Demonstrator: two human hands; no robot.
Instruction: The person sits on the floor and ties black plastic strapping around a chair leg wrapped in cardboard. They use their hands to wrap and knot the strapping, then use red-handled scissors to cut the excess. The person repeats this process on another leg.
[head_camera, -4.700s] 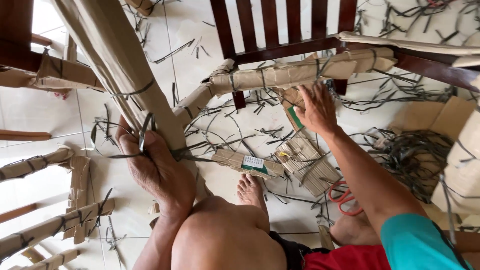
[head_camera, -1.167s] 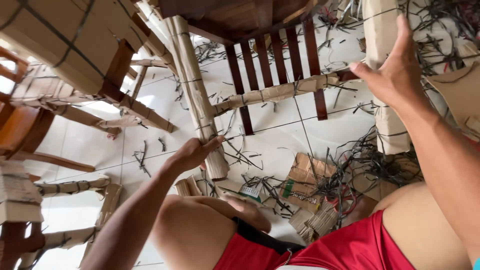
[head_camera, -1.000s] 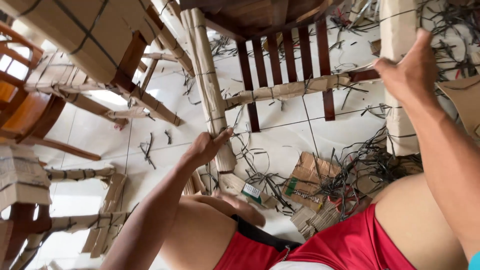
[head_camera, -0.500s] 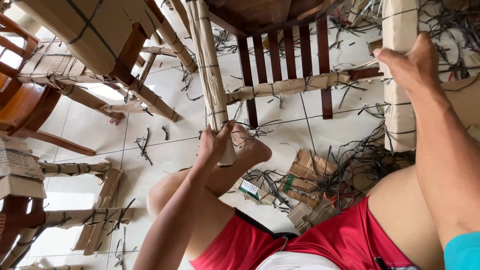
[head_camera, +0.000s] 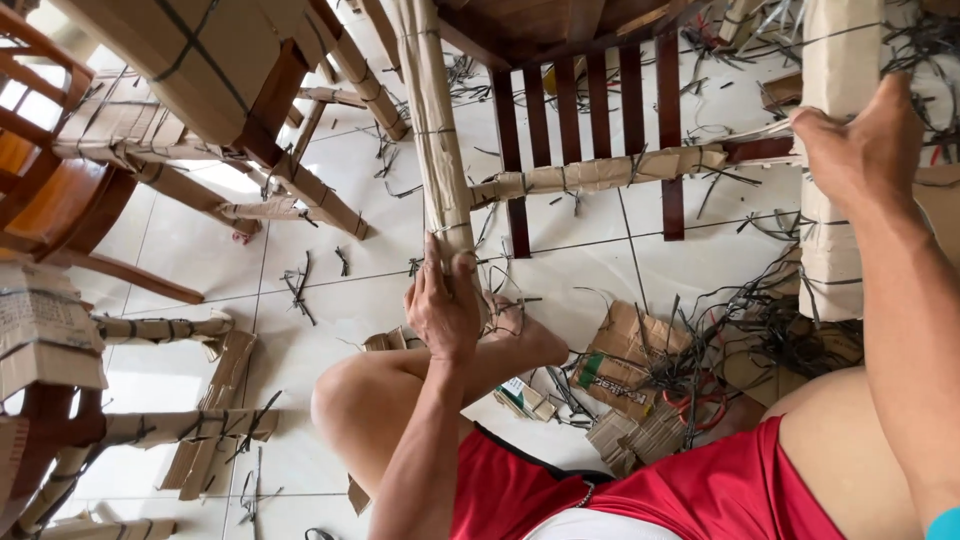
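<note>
The left hand (head_camera: 442, 305) is closed around the lower end of a chair leg wrapped in brown cardboard (head_camera: 432, 130), its fingers (head_camera: 466, 268) curled over the wrapping just where a dark strap circles it; the person's bare foot (head_camera: 520, 335) rests against the same end of the leg, touching the hand. The right hand (head_camera: 862, 140) is clenched on a second cardboard-wrapped leg (head_camera: 832, 220) at the far right, gripping it near the point where the wrapped crossbar (head_camera: 600, 172) meets it. Both legs belong to a dark wooden chair (head_camera: 590, 70) lying tipped over the person's lap, its slatted back showing bare wood between the two wrapped legs. The step in hand looks like steadying the chair by its two legs while working at the wrapping on the left one, which is still bound by several straps along its length. Any next move on that leg would call for a firm hold from the right hand so the chair does not swing, and for the left fingers to get purchase under the strap or the cardboard edge beside the foot. On the white tiled floor (head_camera: 330, 250) lie cut strap ends, torn cardboard pieces (head_camera: 625, 365) and red-handled scissors (head_camera: 690, 400) near the right thigh; other wrapped chairs (head_camera: 190, 70) stand to the left
</note>
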